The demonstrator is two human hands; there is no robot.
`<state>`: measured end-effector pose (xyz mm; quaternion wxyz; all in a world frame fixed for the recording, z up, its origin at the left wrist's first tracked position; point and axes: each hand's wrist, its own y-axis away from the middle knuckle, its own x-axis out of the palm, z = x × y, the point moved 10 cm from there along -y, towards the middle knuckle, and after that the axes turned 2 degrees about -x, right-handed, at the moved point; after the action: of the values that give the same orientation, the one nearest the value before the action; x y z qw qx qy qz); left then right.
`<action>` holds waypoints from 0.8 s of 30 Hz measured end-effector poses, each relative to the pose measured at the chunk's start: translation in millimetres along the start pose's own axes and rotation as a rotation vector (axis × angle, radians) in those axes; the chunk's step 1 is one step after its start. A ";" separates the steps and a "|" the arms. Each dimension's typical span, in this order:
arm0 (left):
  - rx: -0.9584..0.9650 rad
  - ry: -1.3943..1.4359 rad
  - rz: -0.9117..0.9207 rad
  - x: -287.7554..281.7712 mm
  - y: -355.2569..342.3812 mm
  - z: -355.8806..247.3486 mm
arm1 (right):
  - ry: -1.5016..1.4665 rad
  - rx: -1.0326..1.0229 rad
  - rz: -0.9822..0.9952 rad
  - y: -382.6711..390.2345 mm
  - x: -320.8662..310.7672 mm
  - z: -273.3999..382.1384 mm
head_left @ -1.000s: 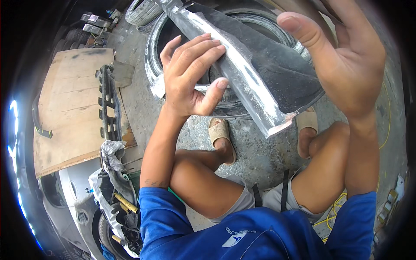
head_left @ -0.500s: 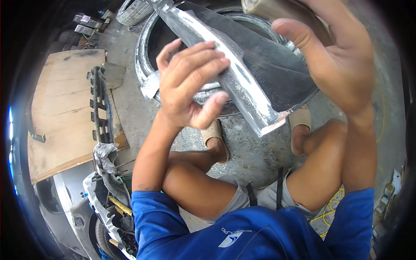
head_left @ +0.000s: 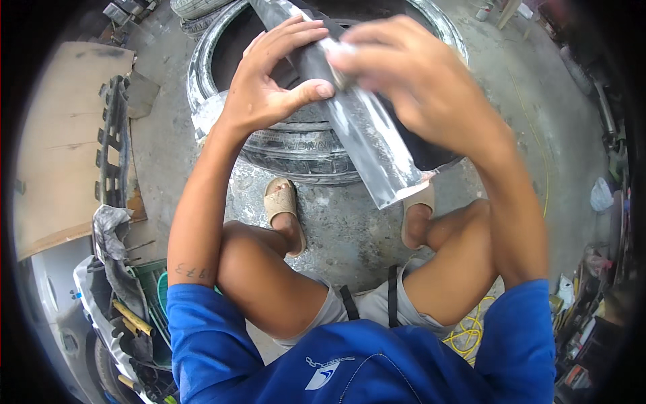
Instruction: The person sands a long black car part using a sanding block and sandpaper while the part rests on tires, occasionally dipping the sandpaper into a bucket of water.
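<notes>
A long grey body panel point(head_left: 373, 155), patched with white along its raised edge, lies slanted across a dusty tyre point(head_left: 289, 145) in front of me. My left hand point(head_left: 266, 97) rests on the panel's upper part with its fingertips on the edge and its thumb apart. My right hand point(head_left: 424, 87) is over the same stretch of panel, blurred, its fingers curled round a small object I cannot make out, just right of my left thumb.
A cardboard sheet point(head_left: 64, 148) and a black slotted bar point(head_left: 111, 148) lie left, near a silver car part point(head_left: 57, 296). More tyres point(head_left: 202, 10) stand top left; a yellow hose point(head_left: 464, 337) lies by my right leg. Assorted clutter point(head_left: 599, 296) lines the right.
My right hand has swung down and left from the upper right onto the panel, next to my left hand. My left hand has shifted up the panel. The view has also shifted.
</notes>
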<state>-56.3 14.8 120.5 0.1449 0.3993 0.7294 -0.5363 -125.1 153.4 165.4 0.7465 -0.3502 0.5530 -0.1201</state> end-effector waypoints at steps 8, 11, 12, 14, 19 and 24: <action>0.015 0.063 0.099 2.7 0.8 3.3 | 0.086 -0.025 0.045 -24.0 8.0 12.2; 0.044 -0.033 0.141 2.0 3.1 -4.8 | 0.065 0.031 0.067 2.6 -6.1 21.6; -0.001 -0.077 0.174 -1.8 5.4 -5.2 | 0.087 0.020 0.119 12.4 -12.2 37.3; 0.059 -0.039 0.147 -1.7 5.1 -20.4 | 0.131 0.028 0.165 10.2 -15.9 42.3; 0.110 0.000 0.070 3.3 0.0 -6.9 | 0.118 0.048 0.106 -14.5 6.0 8.7; 0.097 -0.007 0.064 -6.3 5.7 -14.8 | 0.250 0.001 0.256 9.1 -5.0 49.5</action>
<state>-44.8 26.1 126.4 0.1451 0.4271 0.6889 -0.5675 -83.8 182.1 170.2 0.6814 -0.2590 0.6813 -0.0670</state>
